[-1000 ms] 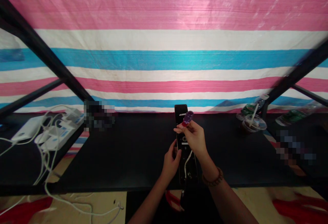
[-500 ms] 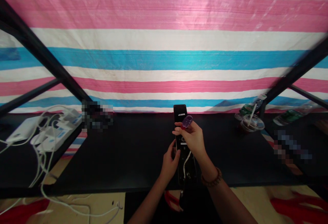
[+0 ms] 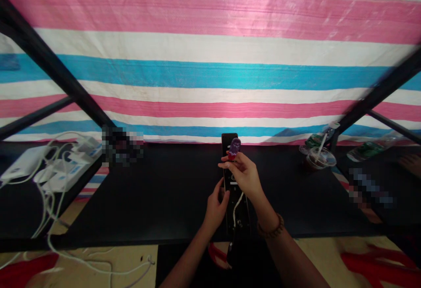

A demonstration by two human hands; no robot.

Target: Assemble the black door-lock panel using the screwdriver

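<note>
Seen from the head of a person seated at a black desk (image 3: 138, 200), both bare forearms reach up the lower middle of the frame. The right hand (image 3: 243, 176), with a wooden bead bracelet (image 3: 271, 227) on its wrist, is closed in a pinch around a small purple object (image 3: 234, 147) with a red base, holding it just above the top of a long black panel (image 3: 226, 142). The panel lies lengthwise at the center of the frame, with a white wire (image 3: 236, 212) running along its lower half. The left hand (image 3: 215, 209) curves against the panel's left edge, touching it, though I cannot tell whether it is gripping.

At the left of the desk, white chargers (image 3: 70, 171) and a white power bank (image 3: 23, 163) sit in a tangle of white cables (image 3: 49, 204). At the right, a plastic cup with a straw (image 3: 319, 158) stands near a plastic bottle (image 3: 366, 152). Two pixelated patches hide other items. A pink, white and blue striped tarpaulin (image 3: 210, 75) fills the upper frame, behind black metal struts (image 3: 52, 66).
</note>
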